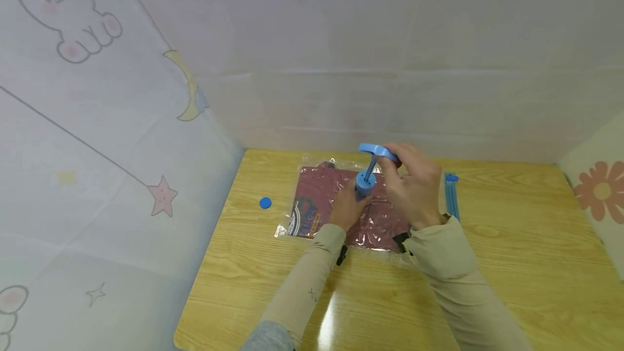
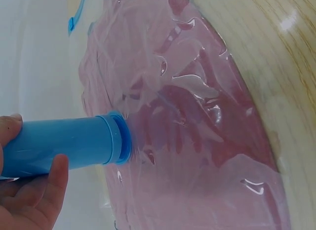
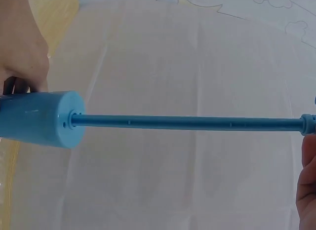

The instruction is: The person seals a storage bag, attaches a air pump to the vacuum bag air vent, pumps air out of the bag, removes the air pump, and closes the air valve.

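A blue hand pump [image 1: 365,180] stands on a clear vacuum bag [image 1: 287,220] that holds a folded maroon garment [image 1: 312,186]. My left hand [image 1: 348,207] grips the pump barrel [image 2: 64,143], whose flared base meets the plastic in the left wrist view. With my right hand [image 1: 411,183] I hold the pump's T-shaped handle [image 1: 377,150] above the barrel. The thin rod [image 3: 187,122] is drawn far out in the right wrist view. Around the base the plastic lies wrinkled over the garment. The bag's valve under the pump is hidden.
A small round blue cap [image 1: 265,202] lies on the wooden table [image 1: 229,264] left of the bag. Right of the bag lies a blue zip-edged strip of folded plastic [image 1: 452,196]. A pale wall covering [image 1: 331,102] rises behind the table's back edge.
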Available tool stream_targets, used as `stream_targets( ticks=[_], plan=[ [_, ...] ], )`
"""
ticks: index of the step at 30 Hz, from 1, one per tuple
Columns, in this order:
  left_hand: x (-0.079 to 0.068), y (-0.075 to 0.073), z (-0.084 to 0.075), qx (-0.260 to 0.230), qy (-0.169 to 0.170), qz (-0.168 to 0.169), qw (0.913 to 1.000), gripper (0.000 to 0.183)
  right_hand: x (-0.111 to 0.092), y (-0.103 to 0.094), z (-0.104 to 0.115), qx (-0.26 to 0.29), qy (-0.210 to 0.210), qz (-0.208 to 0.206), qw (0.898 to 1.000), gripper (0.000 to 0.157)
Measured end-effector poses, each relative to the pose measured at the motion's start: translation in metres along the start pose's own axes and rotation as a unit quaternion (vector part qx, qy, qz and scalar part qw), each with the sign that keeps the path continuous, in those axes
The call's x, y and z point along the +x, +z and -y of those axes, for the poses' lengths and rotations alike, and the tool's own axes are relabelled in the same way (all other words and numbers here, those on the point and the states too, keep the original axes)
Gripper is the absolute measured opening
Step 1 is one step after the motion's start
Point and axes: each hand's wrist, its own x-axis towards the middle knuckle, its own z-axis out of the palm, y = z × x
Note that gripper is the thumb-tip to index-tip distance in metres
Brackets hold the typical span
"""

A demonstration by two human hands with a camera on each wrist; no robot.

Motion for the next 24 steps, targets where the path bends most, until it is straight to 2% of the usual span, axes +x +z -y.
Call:
stream_targets(
  ticks=[7,24],
  plan=[
    [-0.0023,-0.0011,-0.0008,0.009,0.004,0.002,1.0000,0.053,0.0022,-0.0022,0.0058,0.030,-0.005,-0.011,0.999,0.008],
    [-0.0047,-0.0017,0.0015,0.009,0.011,0.004,0.9999,0.050,0.0009,0.0003,0.0059,0.037,0.000,-0.013,0.999,0.009]
  ],
)
